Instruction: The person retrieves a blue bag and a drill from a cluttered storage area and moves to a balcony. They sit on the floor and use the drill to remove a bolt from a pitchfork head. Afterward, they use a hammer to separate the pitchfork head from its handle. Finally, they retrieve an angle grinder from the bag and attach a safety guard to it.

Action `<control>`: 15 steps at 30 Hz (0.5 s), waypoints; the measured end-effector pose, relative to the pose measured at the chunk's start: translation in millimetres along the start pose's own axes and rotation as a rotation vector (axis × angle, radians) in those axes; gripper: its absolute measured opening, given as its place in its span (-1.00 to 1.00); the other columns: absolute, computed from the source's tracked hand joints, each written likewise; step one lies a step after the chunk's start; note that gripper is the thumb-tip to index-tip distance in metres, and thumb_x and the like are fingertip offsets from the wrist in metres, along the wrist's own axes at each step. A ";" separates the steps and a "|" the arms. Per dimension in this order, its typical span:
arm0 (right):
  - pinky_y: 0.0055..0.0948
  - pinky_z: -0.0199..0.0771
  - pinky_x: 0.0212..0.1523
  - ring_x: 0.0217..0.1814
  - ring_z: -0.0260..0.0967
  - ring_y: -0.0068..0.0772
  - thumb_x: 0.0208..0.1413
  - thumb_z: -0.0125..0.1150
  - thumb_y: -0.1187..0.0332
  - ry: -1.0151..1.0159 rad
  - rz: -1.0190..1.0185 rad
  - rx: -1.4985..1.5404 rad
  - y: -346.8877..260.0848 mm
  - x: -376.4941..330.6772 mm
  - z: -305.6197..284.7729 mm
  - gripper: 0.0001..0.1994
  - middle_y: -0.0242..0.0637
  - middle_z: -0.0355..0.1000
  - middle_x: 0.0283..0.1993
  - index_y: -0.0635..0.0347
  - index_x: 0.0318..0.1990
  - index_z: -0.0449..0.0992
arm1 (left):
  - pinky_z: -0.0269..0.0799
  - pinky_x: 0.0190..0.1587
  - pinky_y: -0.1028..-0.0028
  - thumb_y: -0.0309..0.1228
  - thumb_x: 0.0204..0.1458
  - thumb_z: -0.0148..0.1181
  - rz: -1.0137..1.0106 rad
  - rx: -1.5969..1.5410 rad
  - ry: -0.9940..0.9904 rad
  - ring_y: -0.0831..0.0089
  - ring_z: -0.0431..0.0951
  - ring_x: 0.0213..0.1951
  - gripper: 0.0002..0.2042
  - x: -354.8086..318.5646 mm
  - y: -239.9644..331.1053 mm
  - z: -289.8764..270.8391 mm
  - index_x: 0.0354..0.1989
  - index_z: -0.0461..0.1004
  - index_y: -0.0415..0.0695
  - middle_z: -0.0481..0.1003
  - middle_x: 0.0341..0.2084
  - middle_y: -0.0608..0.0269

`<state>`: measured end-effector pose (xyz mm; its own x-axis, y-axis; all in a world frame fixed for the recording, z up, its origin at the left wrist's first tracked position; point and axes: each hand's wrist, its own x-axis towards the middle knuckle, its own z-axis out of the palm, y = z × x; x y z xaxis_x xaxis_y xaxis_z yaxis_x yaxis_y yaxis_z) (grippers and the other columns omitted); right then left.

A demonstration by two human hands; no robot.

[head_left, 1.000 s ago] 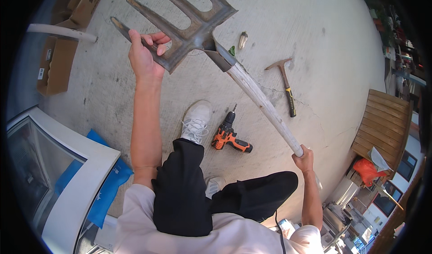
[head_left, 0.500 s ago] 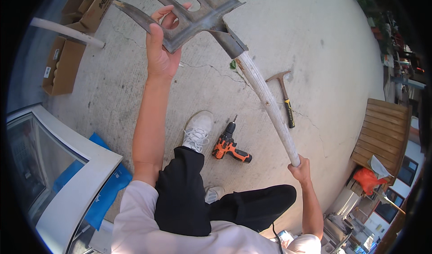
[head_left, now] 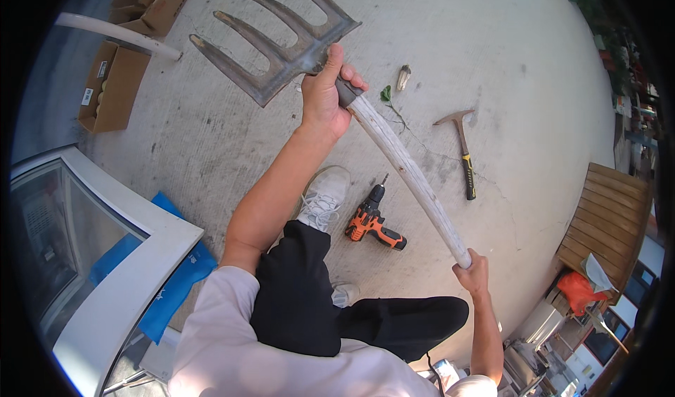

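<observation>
We hold a big garden fork (head_left: 281, 53) up in the air with both hands. Our left hand (head_left: 325, 95) is wrapped tight around the neck of the fork, right where the rusty metal head meets the pale wooden handle (head_left: 408, 168). The fingers (head_left: 351, 82) curl all the way round it. Our right hand (head_left: 472, 270) is closed around the far end of the handle, low down by our right knee. The fork has four flat prongs, and they point up and to the left, away from us. The handle slants down from the left hand to the right hand, over our legs. Under the handle, on the concrete floor (head_left: 492, 60), lies an orange and black drill (head_left: 371, 223), just beside our white shoe (head_left: 325, 197). A hammer (head_left: 460, 151) with a yellow and black grip lies on the floor past the handle, well apart from the drill. A small green leaf (head_left: 386, 93) lies near our left hand. At the top left sit brown cardboard boxes (head_left: 116, 81) with a white pole (head_left: 116, 35) across them. A wooden board (head_left: 608, 218) is at the right.
</observation>
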<state>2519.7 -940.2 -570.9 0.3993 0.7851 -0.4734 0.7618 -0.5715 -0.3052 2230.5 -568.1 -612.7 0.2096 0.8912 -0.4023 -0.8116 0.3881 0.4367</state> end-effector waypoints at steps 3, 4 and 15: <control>-0.21 0.33 -0.52 -0.59 0.28 0.20 -0.36 0.25 0.44 -0.030 0.004 0.004 0.6 4.0 4.5 -0.82 0.11 0.31 -0.65 0.32 -0.57 0.39 | 0.40 -0.33 0.38 -0.11 0.08 0.31 -0.035 0.038 -0.038 0.49 0.36 -0.53 -0.68 -0.5 2.1 -11.6 -0.45 0.30 0.01 0.32 -0.63 0.41; -0.25 0.31 -0.54 -0.63 0.23 0.04 -0.34 0.23 0.46 -0.039 -0.008 0.019 2.7 4.8 6.1 -0.83 0.07 0.28 -0.67 0.33 -0.56 0.39 | 0.40 -0.34 0.37 -0.10 0.08 0.30 -0.041 0.052 -0.041 0.49 0.36 -0.53 -0.67 -1.3 2.7 -12.5 -0.45 0.30 0.01 0.32 -0.63 0.40; -0.28 0.30 -0.54 -0.68 0.16 0.02 -0.25 0.18 0.50 0.151 -0.085 0.005 4.4 13.7 44.6 -0.87 0.06 0.25 -0.68 0.33 -0.55 0.35 | 0.35 -0.34 0.40 -0.03 0.08 0.28 0.051 -0.053 -0.103 0.49 0.30 -0.53 -0.64 -0.3 6.7 -1.3 -0.41 0.30 0.00 0.28 -0.62 0.40</control>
<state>2505.8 -942.6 -615.6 0.4056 0.8574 -0.3166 0.7935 -0.5023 -0.3436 2224.4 -566.0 -610.8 0.2201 0.9298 -0.2952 -0.8495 0.3314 0.4105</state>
